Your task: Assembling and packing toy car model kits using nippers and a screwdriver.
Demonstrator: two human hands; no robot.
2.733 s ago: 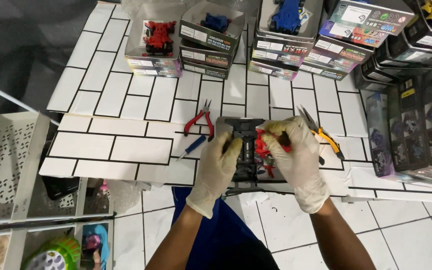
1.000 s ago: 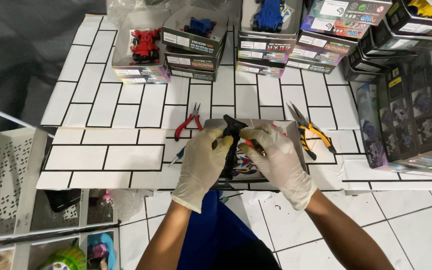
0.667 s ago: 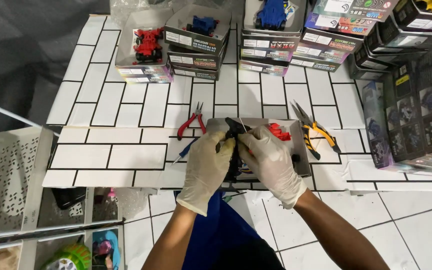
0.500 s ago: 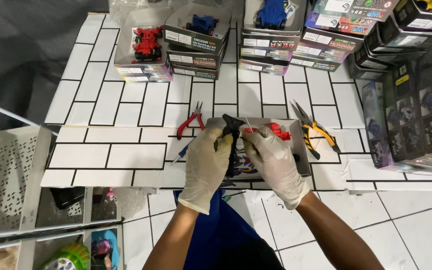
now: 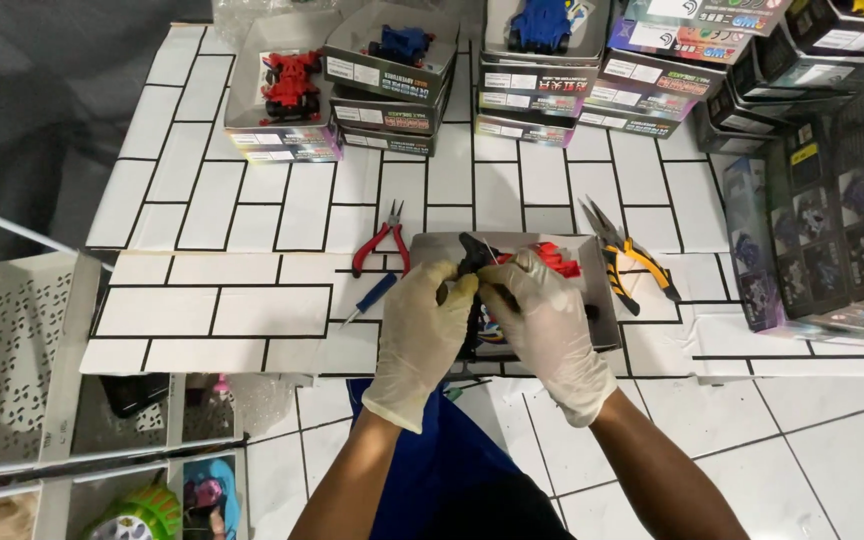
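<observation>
Both gloved hands have closed in tighter over the grey tray [image 5: 430, 246] than a moment ago, the left hand [image 5: 420, 325] and right hand [image 5: 544, 325] now pinching a small black part [image 5: 474, 256] between their fingertips just above it. Their backs hide most of the tray's contents, so only a red piece [image 5: 556, 259] peeks out behind the right hand. Red pliers [image 5: 382, 241] lie left of the tray, yellow-handled cutters [image 5: 630, 258] right, and the boxes at the far edge are cut off.
</observation>
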